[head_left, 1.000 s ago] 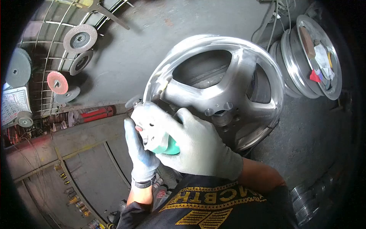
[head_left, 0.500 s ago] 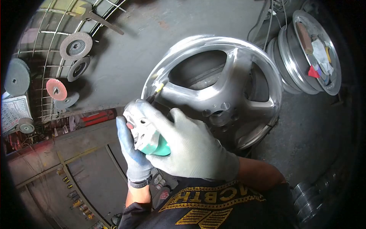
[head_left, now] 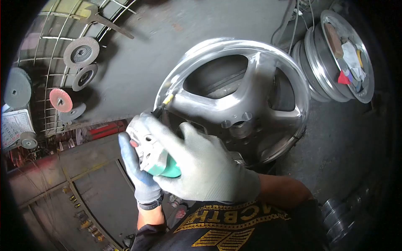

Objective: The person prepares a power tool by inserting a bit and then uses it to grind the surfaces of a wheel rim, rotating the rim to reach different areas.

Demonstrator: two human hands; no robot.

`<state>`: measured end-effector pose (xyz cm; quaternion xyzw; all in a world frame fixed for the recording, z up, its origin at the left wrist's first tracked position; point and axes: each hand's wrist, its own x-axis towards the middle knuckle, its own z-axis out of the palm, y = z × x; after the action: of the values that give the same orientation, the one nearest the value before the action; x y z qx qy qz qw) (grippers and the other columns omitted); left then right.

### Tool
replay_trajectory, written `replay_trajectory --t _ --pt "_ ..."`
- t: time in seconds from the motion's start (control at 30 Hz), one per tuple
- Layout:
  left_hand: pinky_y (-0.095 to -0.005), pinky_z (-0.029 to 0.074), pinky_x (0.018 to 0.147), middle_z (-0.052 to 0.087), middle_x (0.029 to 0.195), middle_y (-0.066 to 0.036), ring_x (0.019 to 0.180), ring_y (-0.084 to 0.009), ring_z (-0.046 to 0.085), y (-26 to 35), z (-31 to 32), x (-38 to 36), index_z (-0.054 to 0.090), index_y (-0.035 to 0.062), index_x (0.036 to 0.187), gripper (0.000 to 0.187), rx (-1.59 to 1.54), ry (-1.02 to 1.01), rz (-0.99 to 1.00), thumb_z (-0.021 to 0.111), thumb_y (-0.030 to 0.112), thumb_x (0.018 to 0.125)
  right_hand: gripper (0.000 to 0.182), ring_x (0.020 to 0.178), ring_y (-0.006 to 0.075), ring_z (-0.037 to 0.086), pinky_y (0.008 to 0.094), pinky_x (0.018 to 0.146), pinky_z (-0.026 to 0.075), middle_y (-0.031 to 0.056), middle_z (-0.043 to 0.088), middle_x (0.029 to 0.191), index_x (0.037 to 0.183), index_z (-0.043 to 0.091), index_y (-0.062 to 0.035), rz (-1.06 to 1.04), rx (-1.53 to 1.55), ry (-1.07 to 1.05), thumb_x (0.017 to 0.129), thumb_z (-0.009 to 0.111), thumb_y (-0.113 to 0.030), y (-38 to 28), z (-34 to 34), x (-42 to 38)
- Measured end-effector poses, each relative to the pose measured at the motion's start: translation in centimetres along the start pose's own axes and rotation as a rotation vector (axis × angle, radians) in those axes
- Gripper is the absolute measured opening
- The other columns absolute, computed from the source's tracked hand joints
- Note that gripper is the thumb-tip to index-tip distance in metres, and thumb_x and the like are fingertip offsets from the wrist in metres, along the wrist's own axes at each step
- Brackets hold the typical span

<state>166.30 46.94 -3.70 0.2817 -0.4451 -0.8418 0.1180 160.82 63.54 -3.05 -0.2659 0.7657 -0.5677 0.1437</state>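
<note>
Both my hands wear pale work gloves and hold a green-and-silver power grinder (head_left: 147, 155) in front of my chest. My right hand (head_left: 201, 161) wraps over its top and right side. From the lower left, my left hand (head_left: 138, 171) cups the body, thumb or finger upright along the silver end; part of its grip is hidden behind the tool. A dark, thin front end with a yellow tip (head_left: 168, 99) points away from me, right at the left rim of a metal wheel (head_left: 232, 100). That wheel has broad spokes, a shiny outer lip and duller grey areas.
Another wheel (head_left: 313, 58) stands at the right with a brown block and rags inside. Several abrasive discs (head_left: 81, 52) hang on a wire rack at the left, beside a wrench (head_left: 109, 24). A printed sheet (head_left: 16, 125) hangs there too. More round metal parts (head_left: 335, 217) lie lower right.
My hands and the grinder have shifted slightly left and down, and the yellow tip has slid left along the wheel's rim. The wheel stays in place.
</note>
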Motion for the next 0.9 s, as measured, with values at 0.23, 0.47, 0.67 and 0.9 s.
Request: replay_trajectory --t 0.23,0.47,0.67,0.9 --pt "-0.0397 0.054 0.103 0.058 0.135 -0.017 0.117 -0.0248 0.064 -1.5 -1.7 0.0 0.042 -0.0019 0.146 0.047 0.639 0.092 0.278 0.036 0.03 0.111 0.084 0.083 0.045 0.066 0.0516 0.073 0.055 0.0236 0.056 0.093 0.154 0.041 -0.0174 -0.02 0.012 0.019 0.08 0.079 -0.031 1.2 0.4 0.0" --pt "-0.0418 0.054 0.1 0.065 0.126 -0.015 0.114 -0.0251 0.066 -0.4 0.1 -0.1 0.053 0.0037 0.139 0.054 0.025 -0.027 0.032 0.039 0.046 0.108 0.088 0.081 0.0408 0.069 0.0476 0.079 0.055 0.0258 0.06 0.094 0.155 0.037 -0.0119 -0.045 -0.143 -0.035 0.08 0.079 -0.032 -0.1 0.1 -0.2" --pt "-0.0397 0.054 0.103 0.058 0.135 -0.016 0.119 -0.0237 0.063 -1.9 -2.2 0.9 0.042 0.0027 0.148 0.046 0.38 -0.081 0.213 0.037 0.03 0.111 0.084 0.087 0.049 0.067 0.0527 0.076 0.056 0.0292 0.058 0.103 0.153 0.04 -0.0146 -0.022 0.072 -0.003 0.081 0.078 -0.032 1.6 0.3 -0.1" --pt "-0.041 0.056 0.098 0.066 0.124 -0.014 0.113 -0.0254 0.066 -0.7 -0.5 0.2 0.055 0.0058 0.136 0.054 0.02 -0.012 0.017 0.042 0.049 0.107 0.085 0.084 0.048 0.068 0.0514 0.076 0.057 0.03 0.058 0.104 0.154 0.04 -0.014 -0.009 -0.062 -0.049 0.08 0.078 -0.031 0.2 -0.2 -0.1"
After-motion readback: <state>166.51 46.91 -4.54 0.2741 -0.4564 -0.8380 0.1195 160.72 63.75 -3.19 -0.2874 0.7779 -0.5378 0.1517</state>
